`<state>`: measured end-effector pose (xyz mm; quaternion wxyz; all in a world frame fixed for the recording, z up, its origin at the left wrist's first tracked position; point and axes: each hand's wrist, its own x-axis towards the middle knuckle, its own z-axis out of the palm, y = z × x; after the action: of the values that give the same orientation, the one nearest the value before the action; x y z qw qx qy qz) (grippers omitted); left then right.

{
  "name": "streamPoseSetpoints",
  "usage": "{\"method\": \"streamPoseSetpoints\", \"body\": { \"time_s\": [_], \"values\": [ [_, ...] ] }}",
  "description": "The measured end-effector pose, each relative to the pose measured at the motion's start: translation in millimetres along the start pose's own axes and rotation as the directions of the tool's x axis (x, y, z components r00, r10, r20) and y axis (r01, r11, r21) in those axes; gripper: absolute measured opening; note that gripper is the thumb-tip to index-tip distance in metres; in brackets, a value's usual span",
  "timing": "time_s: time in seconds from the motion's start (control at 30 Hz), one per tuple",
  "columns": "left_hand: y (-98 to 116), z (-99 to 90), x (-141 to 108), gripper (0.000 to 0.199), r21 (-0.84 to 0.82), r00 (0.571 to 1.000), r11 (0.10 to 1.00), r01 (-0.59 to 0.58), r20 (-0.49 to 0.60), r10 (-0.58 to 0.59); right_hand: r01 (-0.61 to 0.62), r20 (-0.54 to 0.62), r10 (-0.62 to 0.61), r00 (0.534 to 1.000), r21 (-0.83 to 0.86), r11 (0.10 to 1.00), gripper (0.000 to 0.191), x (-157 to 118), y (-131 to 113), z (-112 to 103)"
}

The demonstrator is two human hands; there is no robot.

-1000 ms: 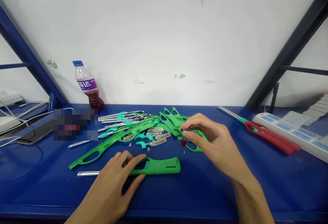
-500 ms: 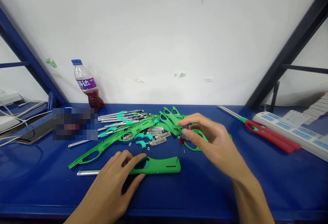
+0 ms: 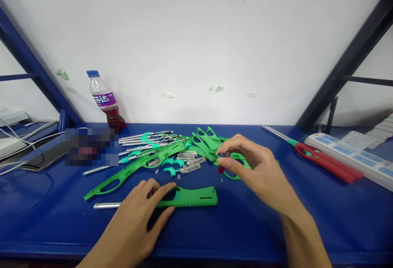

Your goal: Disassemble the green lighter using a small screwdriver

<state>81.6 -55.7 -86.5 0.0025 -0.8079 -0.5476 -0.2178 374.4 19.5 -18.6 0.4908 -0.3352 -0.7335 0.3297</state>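
Observation:
A green long-neck lighter (image 3: 193, 197) with a silver tube lies flat on the blue table. My left hand (image 3: 138, 215) grips its middle, fingers on the far side and thumb on the near side. Between thumb and fingers, my right hand (image 3: 251, 170) pinches a small screwdriver (image 3: 220, 169) with a red and dark handle. The screwdriver's thin shaft leans, its tip at the right end of the green casing. A tiny screw (image 3: 222, 180) sits on the table just behind that end. Open green casing halves (image 3: 135, 170) and clear fuel tanks (image 3: 192, 163) lie behind the lighter.
Silver tubes with teal parts (image 3: 144, 139) are piled at the back left, near teal triggers (image 3: 172, 170). A drink bottle (image 3: 106, 100) stands by the wall. At right lie a red lighter (image 3: 328, 163) and a white power strip (image 3: 344, 149). A phone (image 3: 46, 153) with cables lies left.
The screwdriver handle leans slightly more to the right, and my right fingers have shifted around it. My left hand keeps its hold on the lighter.

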Motion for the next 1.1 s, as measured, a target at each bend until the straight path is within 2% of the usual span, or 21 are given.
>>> {"method": "streamPoseSetpoints", "body": {
  "time_s": [0.67,1.1],
  "values": [
    [0.2,-0.3,-0.5,0.039,-0.01,1.0,1.0,0.006,-0.003,-0.006,-0.001,0.005,0.001,1.0,-0.013,1.0,0.013,0.0,-0.9,1.2],
    [0.4,-1.3,-1.1,0.039,0.0,1.0,1.0,0.002,-0.002,-0.002,0.042,-0.024,-0.042,0.999,-0.018,0.999,0.012,1.0,-0.4,1.3]
  ]
}}
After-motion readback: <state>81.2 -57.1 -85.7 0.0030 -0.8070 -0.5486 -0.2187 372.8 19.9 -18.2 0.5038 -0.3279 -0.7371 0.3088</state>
